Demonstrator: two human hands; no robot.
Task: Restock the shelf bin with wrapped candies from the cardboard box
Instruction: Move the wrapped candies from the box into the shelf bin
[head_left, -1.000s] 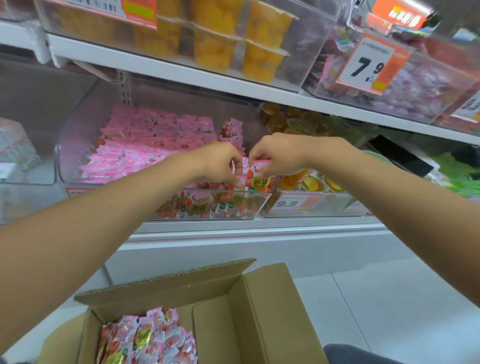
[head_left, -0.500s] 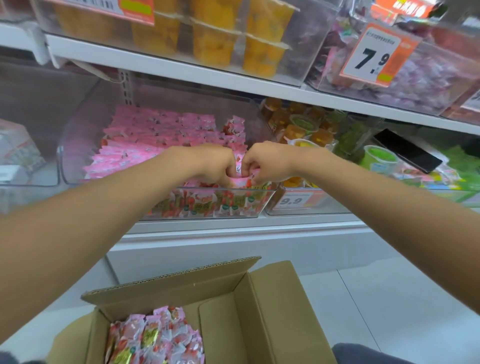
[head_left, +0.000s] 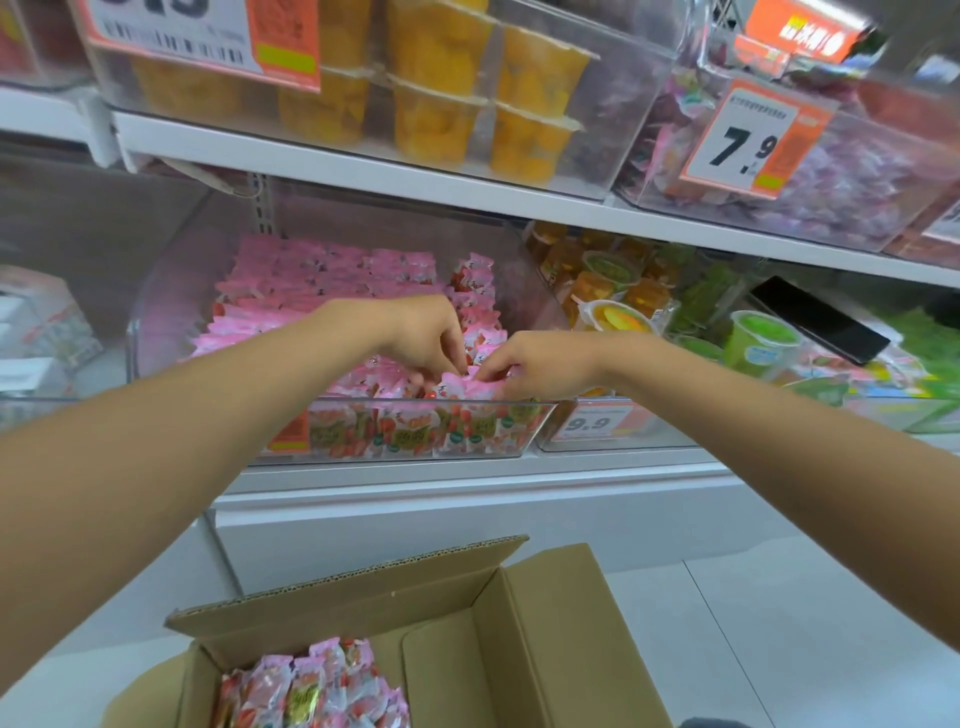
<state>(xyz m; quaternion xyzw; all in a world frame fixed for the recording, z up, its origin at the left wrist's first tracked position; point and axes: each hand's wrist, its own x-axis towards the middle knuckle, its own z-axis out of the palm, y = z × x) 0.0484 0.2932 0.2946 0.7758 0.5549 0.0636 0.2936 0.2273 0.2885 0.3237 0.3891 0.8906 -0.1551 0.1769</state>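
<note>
A clear shelf bin (head_left: 156, 332) on the middle shelf holds rows of pink wrapped candies (head_left: 322, 280). Both hands reach into its front right corner. My left hand (head_left: 423, 338) bends its fingers down and pinches a pink candy packet (head_left: 465, 387) at the front row. My right hand (head_left: 535, 364) pinches the same cluster of packets from the right, fingertips nearly touching the left hand's. Below, an open cardboard box (head_left: 550, 649) on the floor holds more wrapped candies (head_left: 311, 686) in its left part.
To the right stands a bin of jelly cups (head_left: 618, 312) with a 9.9 price tag (head_left: 589, 423); a black phone (head_left: 821, 319) lies further right. The upper shelf carries orange fruit cups (head_left: 441, 88) and a bin tagged 7.9 (head_left: 743, 145). White floor lies right of the box.
Both hands have slid a little deeper and lower over the bin's front row, the fingers uncurling from fists to a pinch on the packets. The camera has tipped slightly toward the shelf.
</note>
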